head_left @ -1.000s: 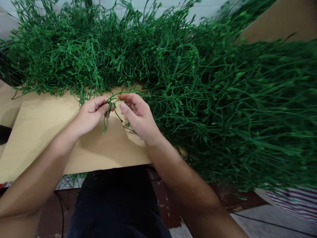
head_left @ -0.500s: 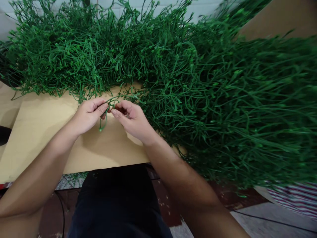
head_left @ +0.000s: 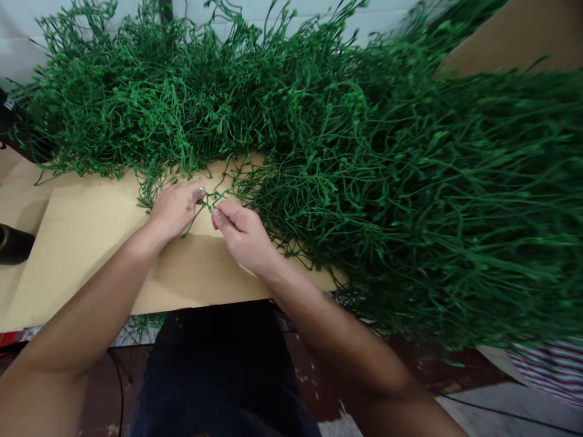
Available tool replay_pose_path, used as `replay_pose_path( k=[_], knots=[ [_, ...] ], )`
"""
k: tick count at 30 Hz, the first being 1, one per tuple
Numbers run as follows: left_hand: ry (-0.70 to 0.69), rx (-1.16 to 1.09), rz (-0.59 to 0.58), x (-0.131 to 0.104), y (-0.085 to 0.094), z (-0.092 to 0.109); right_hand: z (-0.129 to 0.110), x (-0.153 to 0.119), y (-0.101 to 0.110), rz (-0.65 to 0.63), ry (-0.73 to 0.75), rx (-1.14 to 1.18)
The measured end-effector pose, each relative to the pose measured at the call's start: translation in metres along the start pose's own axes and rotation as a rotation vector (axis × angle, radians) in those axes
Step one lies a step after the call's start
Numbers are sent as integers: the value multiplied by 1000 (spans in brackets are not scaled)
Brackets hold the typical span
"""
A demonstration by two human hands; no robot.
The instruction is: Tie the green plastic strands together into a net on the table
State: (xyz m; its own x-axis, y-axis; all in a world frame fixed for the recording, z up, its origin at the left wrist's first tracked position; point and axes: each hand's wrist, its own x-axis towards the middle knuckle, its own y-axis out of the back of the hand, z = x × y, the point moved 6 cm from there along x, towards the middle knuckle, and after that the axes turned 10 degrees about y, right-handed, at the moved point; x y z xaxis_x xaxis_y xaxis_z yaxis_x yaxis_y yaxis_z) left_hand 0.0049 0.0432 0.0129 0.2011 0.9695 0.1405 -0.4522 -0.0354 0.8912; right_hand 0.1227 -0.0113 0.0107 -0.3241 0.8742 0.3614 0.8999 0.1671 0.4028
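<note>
My left hand (head_left: 177, 207) is closed in a pinch on a thin green artificial plant stem (head_left: 207, 203) over the cardboard sheet (head_left: 102, 249). Close by on the right, my right hand (head_left: 241, 233) grips the same piece, its thumb and index finger pressed together. Thin branching strands show between the two hands, and one end hangs below my left fingers. Just past my hands, the edge of a big tangled heap of like green stems (head_left: 291, 130) reaches onto the cardboard.
The heap runs along the tiled wall (head_left: 387, 18) and down the right side. A cardboard flap (head_left: 523, 36) rises at the top right. At the left lie a black cylinder (head_left: 16, 244) and a dark object (head_left: 25, 130). Striped fabric (head_left: 546, 367) shows at the lower right.
My hands have drawn slightly apart, and my left hand has turned so its back faces up. The view has shifted a little to the left.
</note>
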Motion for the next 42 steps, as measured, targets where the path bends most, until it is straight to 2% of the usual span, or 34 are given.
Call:
replay_pose_path(
  k=[6, 8, 10, 12, 14, 15, 17, 19, 21, 24, 26, 28, 30, 33, 36, 39, 42],
  knots=[
    [-23, 147, -72, -6, -13, 17, 5, -16, 6, -8, 46, -76],
    [-35, 189, -77, -5, -15, 17, -2, -23, 9, 8, 103, -121],
    [31, 239, -62, 0, -12, 3, -22, -34, 9, -13, 188, -149],
    [222, 280, -21, 6, -2, -24, -56, -48, 5, -116, 341, -138],
    [431, 254, 40, 7, 11, -49, -94, -61, -1, -261, 592, -113],
    [450, 215, 85, 6, 16, -54, -102, -62, 2, -255, 608, -129],
    [381, 102, 94, 3, 19, -49, -103, -53, 19, -106, 563, -253],
    [248, 17, 78, -1, 16, -31, -85, -38, 50, 127, 429, -490],
    [164, -66, 62, -3, 13, -17, -63, -27, 82, 278, 344, -711],
    [166, -222, 69, 0, 8, -15, -43, -23, 125, 508, 216, -1019],
    [191, -335, 83, 4, 6, -22, -38, -23, 135, 559, 114, -1122],
    [209, -445, 71, 7, 3, -27, -34, -19, 125, 496, 49, -1109],
    [209, -529, 38, 6, 1, -27, -30, -11, 99, 378, 58, -1034],
    [185, -573, -25, 2, 0, -18, -19, 7, 54, 204, 130, -898],
    [129, -569, -56, -2, 3, -7, -3, 24, 25, 60, 122, -745],
    [85, -561, -75, -3, 4, -1, 8, 33, 15, -23, 97, -525],
    [71, -518, -82, -1, 2, -2, 12, 34, 17, -9, 85, -327]
  ],
)
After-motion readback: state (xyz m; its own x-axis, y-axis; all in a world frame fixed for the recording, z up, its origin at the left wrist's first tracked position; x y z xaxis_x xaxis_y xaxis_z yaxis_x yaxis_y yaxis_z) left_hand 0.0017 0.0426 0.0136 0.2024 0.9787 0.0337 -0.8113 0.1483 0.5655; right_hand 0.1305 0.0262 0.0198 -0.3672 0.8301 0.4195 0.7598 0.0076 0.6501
